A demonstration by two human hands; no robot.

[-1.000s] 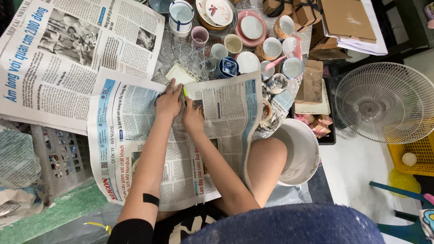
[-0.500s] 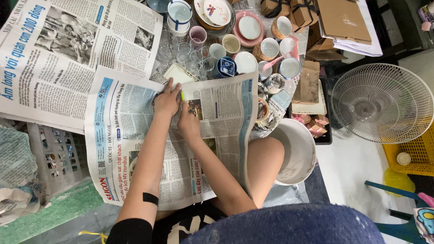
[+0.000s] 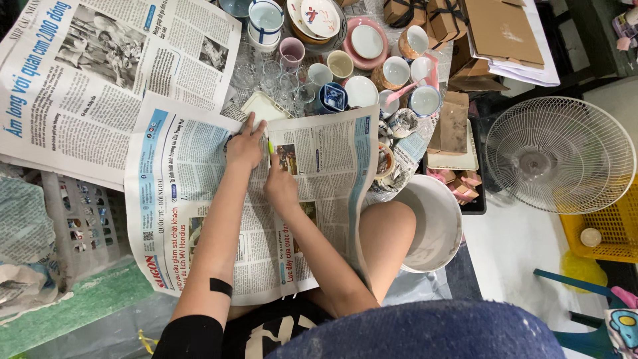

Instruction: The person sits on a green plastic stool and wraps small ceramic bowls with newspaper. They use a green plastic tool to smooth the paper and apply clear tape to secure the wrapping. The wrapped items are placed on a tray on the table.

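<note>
Head: newspaper (image 3: 199,199) prob. under hands (image 3: 262,163)

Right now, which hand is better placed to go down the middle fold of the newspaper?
Probably the right hand: it sits curled on the fold, lower down, beside a thin yellow-green thing. The left hand lies flat near the top edge of the newspaper, pinning it.

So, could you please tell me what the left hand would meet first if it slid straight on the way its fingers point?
Probably the small white square dish just beyond the newspaper's top edge; the left hand points up toward it, though depth is unclear.
</note>
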